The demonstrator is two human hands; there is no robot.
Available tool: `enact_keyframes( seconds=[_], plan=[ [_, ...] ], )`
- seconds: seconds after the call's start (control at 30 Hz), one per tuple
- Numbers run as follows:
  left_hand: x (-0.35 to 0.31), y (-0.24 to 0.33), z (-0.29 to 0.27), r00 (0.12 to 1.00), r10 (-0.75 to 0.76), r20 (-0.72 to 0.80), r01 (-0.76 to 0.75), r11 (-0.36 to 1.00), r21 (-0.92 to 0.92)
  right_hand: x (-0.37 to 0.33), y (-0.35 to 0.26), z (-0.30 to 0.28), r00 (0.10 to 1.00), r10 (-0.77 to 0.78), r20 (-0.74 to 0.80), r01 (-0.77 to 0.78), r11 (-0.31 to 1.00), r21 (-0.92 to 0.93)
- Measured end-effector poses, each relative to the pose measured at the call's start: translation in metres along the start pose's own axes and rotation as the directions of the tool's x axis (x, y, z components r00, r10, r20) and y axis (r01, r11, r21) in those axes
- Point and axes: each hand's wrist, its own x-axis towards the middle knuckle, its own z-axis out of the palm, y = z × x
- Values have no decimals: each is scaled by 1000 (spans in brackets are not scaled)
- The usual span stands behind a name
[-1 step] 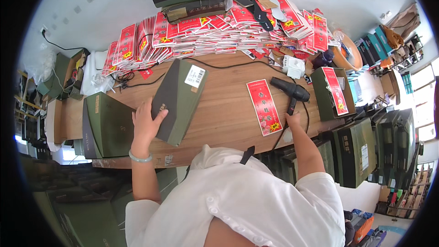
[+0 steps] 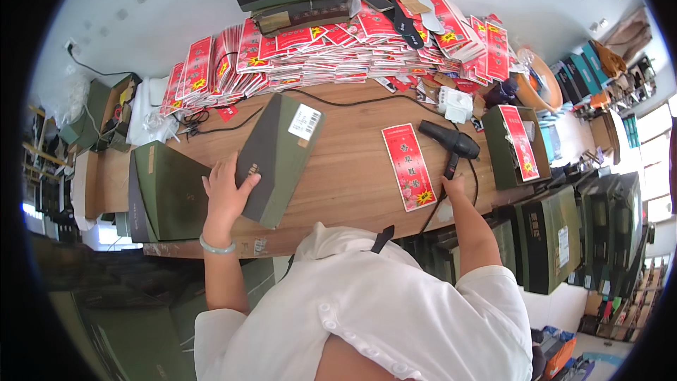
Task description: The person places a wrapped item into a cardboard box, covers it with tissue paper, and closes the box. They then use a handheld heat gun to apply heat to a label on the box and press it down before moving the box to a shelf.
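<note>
A closed dark green and grey shoe box with a white barcode label lies slanted on the wooden table, left of the middle. My left hand rests on its left edge, fingers spread and thumb lying across the lid. To the right, a black hair dryer lies with its nozzle toward the upper left. My right hand is closed around the lower end of its handle. A red printed packet lies flat beside the dryer, touched by neither hand.
A long heap of red packets runs along the wall, with boxes, a phone and insoles on top. Another shoe box stands left; an open box stands right. Black cords cross the table.
The shoe box under my left hand has shifted very slightly to the right, the hand with it. My right hand and the hair dryer show no clear movement.
</note>
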Motion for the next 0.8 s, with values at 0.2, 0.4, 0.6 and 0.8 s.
enact_keyframes(
  seconds=[0.2, 0.4, 0.6, 0.8],
  plan=[
    [-19, 44, -19, 967, 196, 164, -193, 981, -36, 46, 31, 14, 994, -88, 58, 70, 966, 250],
    [-44, 71, -13, 990, 125, 63, -137, 960, 244, 55, -12, -11, 709, 4, 706, -617, 489, 617],
    [-48, 82, -19, 973, 146, 180, -185, 957, 224, -39, -100, -65, 852, -176, 493, -275, 651, 707],
    [-40, 65, -17, 974, 228, 4, -227, 966, 121, -148, -179, -122, 848, -452, 276, 177, 733, 657]
  ],
)
